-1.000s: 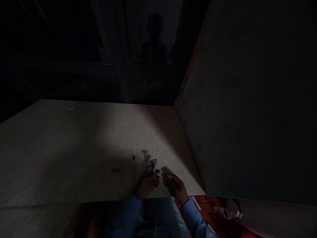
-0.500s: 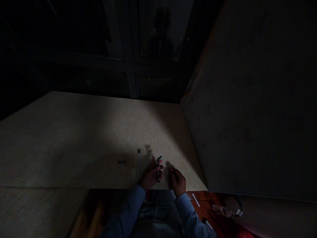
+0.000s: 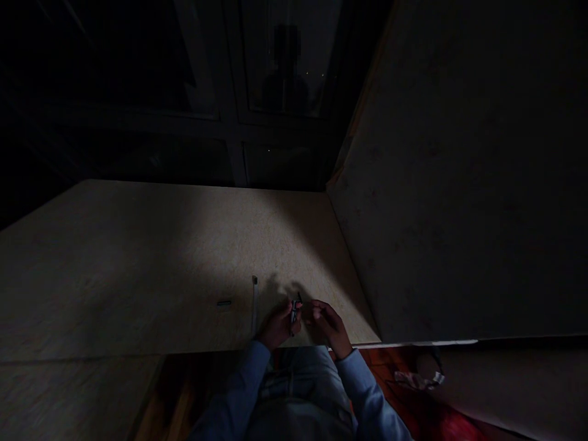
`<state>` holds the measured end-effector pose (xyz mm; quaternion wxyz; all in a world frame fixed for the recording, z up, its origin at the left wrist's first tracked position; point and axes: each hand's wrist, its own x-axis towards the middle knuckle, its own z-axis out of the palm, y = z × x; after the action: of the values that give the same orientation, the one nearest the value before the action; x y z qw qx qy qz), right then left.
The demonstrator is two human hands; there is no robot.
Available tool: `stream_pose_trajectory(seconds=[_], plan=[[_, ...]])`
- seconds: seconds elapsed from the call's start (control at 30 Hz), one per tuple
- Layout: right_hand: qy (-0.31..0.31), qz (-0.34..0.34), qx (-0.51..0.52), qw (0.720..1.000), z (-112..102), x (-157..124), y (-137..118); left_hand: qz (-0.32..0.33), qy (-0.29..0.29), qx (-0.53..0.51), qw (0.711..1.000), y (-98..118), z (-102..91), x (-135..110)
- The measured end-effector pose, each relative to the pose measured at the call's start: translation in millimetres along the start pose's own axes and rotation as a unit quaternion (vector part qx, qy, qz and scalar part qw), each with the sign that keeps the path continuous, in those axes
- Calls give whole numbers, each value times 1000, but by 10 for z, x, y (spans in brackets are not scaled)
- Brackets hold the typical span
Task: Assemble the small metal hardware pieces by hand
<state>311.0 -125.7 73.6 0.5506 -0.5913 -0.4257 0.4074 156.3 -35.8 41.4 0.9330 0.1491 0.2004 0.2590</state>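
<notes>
The scene is very dark, lit only in a patch on a pale board (image 3: 174,257). My left hand (image 3: 278,324) is closed around a small razor-like tool (image 3: 294,311) with a dark head, held upright near the board's front edge. My right hand (image 3: 329,321) is just to its right, fingers curled and pinched toward the tool's head; what they hold, if anything, is too small to make out. A thin pale stick (image 3: 254,303) lies on the board left of my left hand. Further left lies a small dark piece (image 3: 224,302).
A second large board (image 3: 459,202) stands tilted at the right, meeting the flat one along an edge. Dark window panes (image 3: 285,79) are behind. Below the front edge are a reddish floor (image 3: 413,410) and a crumpled pale scrap (image 3: 420,380).
The tool in my left hand has turned and lowered, its head now dimmer and nearer my right hand. My right hand moved left toward it. The view shifted slightly.
</notes>
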Motion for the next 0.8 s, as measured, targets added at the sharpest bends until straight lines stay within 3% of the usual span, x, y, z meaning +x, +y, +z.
stream_pose_trajectory(seconds=[0.17,0.47,0.8], plan=[[-79,-15,100,992,90,57,-194,-7,-1,34,999,29,60,-50],[-118,-2,73,990,74,228,-168,26,-36,119,992,4,32,-61],[-151,-16,40,988,-31,182,-245,59,-68,220,971,5,72,-114]])
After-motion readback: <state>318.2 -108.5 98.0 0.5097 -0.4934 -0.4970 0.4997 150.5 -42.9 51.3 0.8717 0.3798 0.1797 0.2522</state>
